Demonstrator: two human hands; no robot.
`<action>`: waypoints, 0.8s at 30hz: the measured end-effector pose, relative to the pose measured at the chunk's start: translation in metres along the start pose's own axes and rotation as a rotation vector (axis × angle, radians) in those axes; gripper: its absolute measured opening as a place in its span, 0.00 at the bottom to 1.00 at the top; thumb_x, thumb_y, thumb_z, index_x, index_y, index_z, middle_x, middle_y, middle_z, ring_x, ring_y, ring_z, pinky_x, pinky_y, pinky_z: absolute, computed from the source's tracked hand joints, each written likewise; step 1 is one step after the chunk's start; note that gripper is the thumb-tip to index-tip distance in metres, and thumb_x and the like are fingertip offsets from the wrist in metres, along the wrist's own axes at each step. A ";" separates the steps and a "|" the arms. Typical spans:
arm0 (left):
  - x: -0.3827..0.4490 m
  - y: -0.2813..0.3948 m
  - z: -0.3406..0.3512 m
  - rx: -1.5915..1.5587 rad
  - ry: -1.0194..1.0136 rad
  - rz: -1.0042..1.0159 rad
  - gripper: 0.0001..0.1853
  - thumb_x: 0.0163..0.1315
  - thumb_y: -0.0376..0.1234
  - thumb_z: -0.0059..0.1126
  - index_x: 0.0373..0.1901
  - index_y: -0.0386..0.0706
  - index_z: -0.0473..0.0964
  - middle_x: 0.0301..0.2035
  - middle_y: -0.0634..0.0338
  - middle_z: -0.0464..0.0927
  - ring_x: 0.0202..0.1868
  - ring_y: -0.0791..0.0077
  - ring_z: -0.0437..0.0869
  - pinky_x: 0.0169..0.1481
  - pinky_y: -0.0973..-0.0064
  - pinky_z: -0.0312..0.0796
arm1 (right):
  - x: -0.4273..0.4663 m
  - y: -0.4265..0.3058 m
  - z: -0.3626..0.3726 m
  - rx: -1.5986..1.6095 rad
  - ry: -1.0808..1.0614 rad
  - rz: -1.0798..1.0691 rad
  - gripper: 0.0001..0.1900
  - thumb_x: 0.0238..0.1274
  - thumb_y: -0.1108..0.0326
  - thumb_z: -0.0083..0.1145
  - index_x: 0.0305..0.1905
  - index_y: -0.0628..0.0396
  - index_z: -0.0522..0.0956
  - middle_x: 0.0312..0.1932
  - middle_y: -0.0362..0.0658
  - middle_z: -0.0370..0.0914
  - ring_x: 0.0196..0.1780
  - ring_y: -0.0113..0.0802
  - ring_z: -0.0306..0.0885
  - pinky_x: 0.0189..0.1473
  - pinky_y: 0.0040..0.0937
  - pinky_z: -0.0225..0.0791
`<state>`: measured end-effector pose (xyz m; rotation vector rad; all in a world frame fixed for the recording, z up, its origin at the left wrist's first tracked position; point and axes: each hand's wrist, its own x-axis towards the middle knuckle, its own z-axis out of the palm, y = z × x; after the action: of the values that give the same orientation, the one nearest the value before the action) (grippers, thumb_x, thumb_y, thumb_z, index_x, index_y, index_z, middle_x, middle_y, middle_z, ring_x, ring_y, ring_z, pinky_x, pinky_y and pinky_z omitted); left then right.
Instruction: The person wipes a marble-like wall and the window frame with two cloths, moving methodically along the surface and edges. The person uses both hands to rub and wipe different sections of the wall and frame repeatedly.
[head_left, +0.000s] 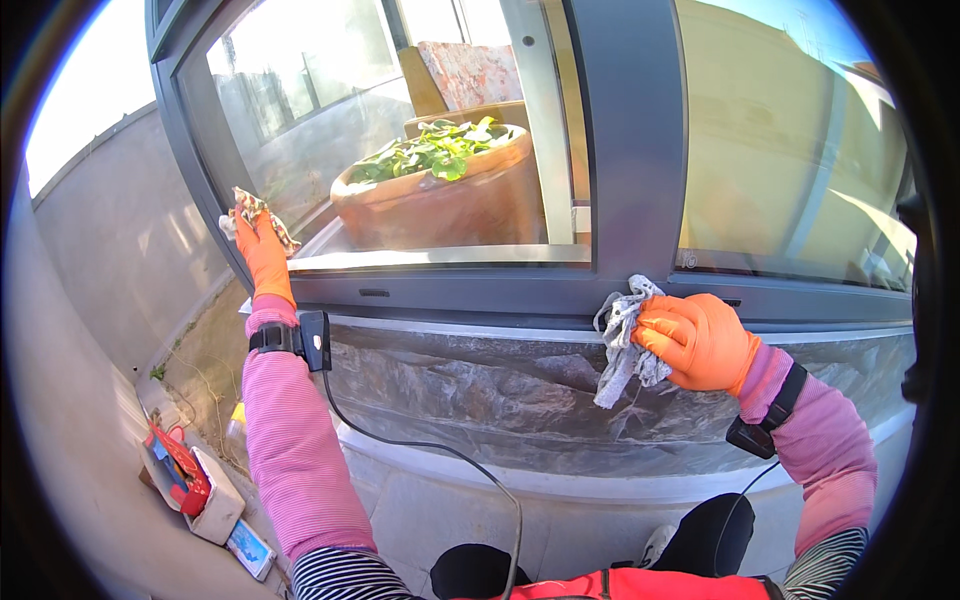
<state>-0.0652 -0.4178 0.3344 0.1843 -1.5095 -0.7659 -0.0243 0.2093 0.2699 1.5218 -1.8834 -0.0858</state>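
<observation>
My left hand (264, 253), in an orange glove, presses a crumpled patterned cloth (259, 212) at the lower left corner of a window pane (300, 150). That pane sits in a dark grey window frame (634, 150). Bunched in my right hand (697, 341), also gloved in orange, is a grey-white rag (624, 341) that hangs down in front of the lower frame rail and the ledge. Whether the rag touches the rail cannot be told. Both wrists carry black strapped devices with cables.
Behind the glass stands a terracotta planter (442, 202) with green leaves. Marbled stone cladding (480, 382) runs below the window. A white box (217, 499) holding red and blue items and a blue-and-white packet (250, 549) lie at lower left beside a plastered wall (112, 247).
</observation>
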 end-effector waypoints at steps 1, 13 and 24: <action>0.002 0.001 0.001 0.029 0.025 -0.095 0.29 0.73 0.39 0.54 0.73 0.42 0.65 0.65 0.44 0.70 0.67 0.51 0.71 0.71 0.64 0.62 | 0.000 0.000 0.000 0.008 0.009 0.000 0.30 0.37 0.68 0.69 0.54 0.52 0.80 0.52 0.41 0.78 0.58 0.42 0.79 0.41 0.37 0.75; -0.057 0.233 0.103 0.116 0.200 0.548 0.29 0.64 0.37 0.60 0.66 0.37 0.71 0.62 0.36 0.70 0.65 0.35 0.68 0.73 0.50 0.60 | 0.001 -0.004 -0.006 -0.019 0.022 -0.004 0.27 0.41 0.68 0.67 0.54 0.53 0.80 0.51 0.42 0.79 0.58 0.42 0.79 0.44 0.39 0.76; -0.032 0.324 0.081 0.286 -0.107 1.444 0.30 0.65 0.35 0.61 0.70 0.51 0.69 0.59 0.49 0.74 0.58 0.50 0.79 0.58 0.57 0.76 | 0.001 -0.003 -0.006 -0.034 -0.020 -0.002 0.28 0.33 0.69 0.68 0.50 0.50 0.81 0.50 0.40 0.79 0.57 0.41 0.80 0.41 0.38 0.76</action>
<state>-0.0279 -0.1266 0.4969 -0.6973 -1.4061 0.6011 -0.0190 0.2098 0.2734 1.5045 -1.8871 -0.1342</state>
